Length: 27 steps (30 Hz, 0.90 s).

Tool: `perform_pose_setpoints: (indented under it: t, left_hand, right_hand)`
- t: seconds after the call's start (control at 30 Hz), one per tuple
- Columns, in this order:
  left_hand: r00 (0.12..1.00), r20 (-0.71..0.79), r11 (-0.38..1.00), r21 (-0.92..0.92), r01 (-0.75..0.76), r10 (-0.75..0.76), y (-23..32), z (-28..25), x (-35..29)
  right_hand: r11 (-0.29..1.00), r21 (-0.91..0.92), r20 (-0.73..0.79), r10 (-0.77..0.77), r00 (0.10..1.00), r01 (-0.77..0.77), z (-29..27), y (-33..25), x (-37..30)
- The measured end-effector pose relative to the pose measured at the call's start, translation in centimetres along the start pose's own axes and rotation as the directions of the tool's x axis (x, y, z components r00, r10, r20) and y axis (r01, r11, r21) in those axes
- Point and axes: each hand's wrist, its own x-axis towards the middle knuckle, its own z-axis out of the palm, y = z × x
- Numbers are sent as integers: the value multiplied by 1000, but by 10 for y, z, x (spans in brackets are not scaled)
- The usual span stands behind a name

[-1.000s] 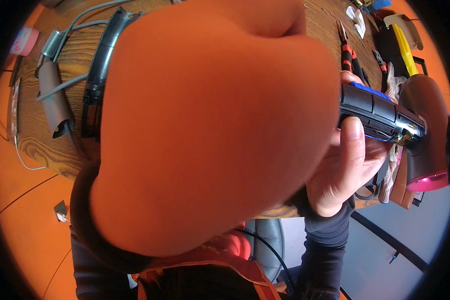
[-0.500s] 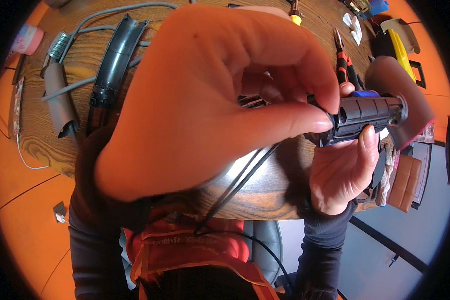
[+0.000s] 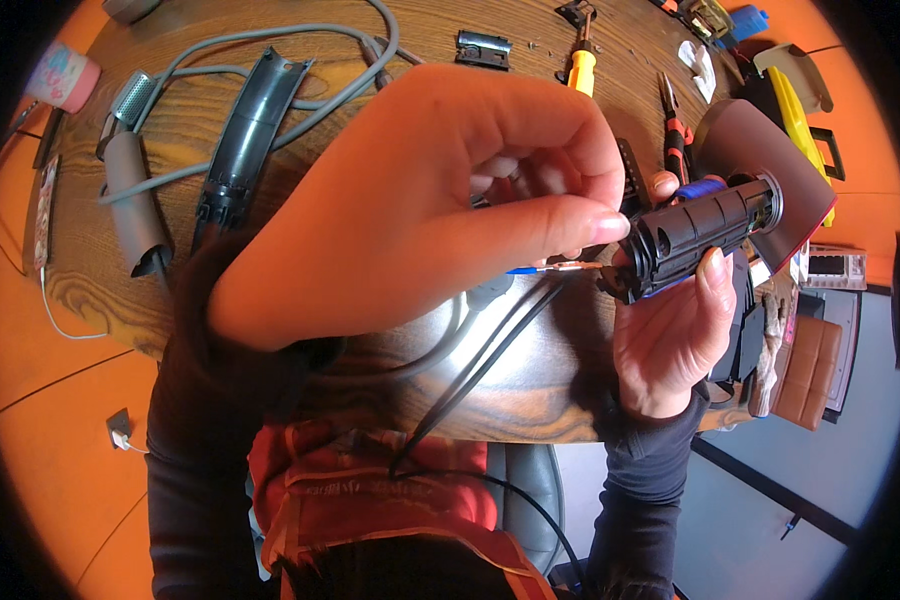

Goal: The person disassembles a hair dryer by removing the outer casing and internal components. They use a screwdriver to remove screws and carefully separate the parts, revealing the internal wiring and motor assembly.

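Observation:
My right hand (image 3: 667, 345) is wrapped around the ribbed black inner handle (image 3: 705, 235) of what looks like a taken-apart hair dryer, thumb on its near side. A grey barrel (image 3: 760, 165) with a red rim joins the handle's far right end. A coil of blue wire (image 3: 700, 188) shows along its upper side. My left hand (image 3: 440, 200) is closed in a pinch, thumb and forefinger at the handle's left end; what they grip, if anything, is hidden. Below the thumb, a thin blue lead (image 3: 530, 269) with a copper-coloured end runs towards that same end.
Left on the wooden table (image 3: 80, 235) lie a half-round black shell (image 3: 245, 130), a grey tube (image 3: 135, 205) and looped grey cable (image 3: 220, 25). Beyond my hands are a yellow-handled screwdriver (image 3: 581, 72) and red-and-black pliers (image 3: 676, 140). Black cables (image 3: 470, 375) hang over the near edge.
My left hand has drawn back slightly left and down, baring the handle's end and the blue lead. The handle has tilted, its left end lower, and the barrel has swung left.

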Motion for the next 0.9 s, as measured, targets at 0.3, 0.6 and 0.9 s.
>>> perform_pose_setpoints:
  t: [0.3, 0.6, 0.9]
  left_hand:
    - [994, 35, 992, -71, 102, -99, 2, -1, 2]
    - [969, 87, 966, -92, 241, -233, -2, -4, 2]
    - [985, -167, 998, 60, -31, 40, -17, 8, 5]
  right_hand:
    - [998, -65, 29, 14, 999, -12, 1, -2, 2]
    - [995, -101, 44, -19, 999, 23, -1, -2, 3]
    - [1000, 8, -40, 21, 999, -20, -2, -3, 5]
